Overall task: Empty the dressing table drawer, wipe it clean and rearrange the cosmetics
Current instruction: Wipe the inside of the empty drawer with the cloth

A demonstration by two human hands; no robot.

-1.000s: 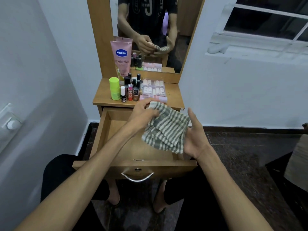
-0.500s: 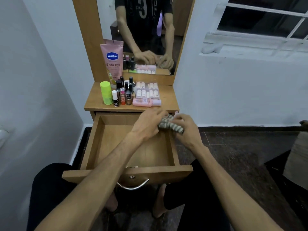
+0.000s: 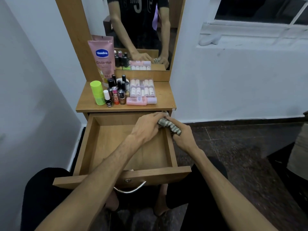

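Note:
The wooden drawer is pulled out and holds nothing. My left hand and my right hand both grip a bunched green-and-white striped cloth at the drawer's far right corner, over its right wall. On the table top stand the cosmetics: a pink Vaseline tube, a lime green container, several small dark bottles, a clear box of small bottles and a pink bottle lying on its side.
A mirror rises behind the table top and shows the person's arms. A white wall stands close on the left. Dark stone floor lies to the right, with a window sill above. My knees sit under the drawer front.
The cloth was spread open above the drawer; it is now bunched up small between both hands, which have moved down to the drawer's far right corner.

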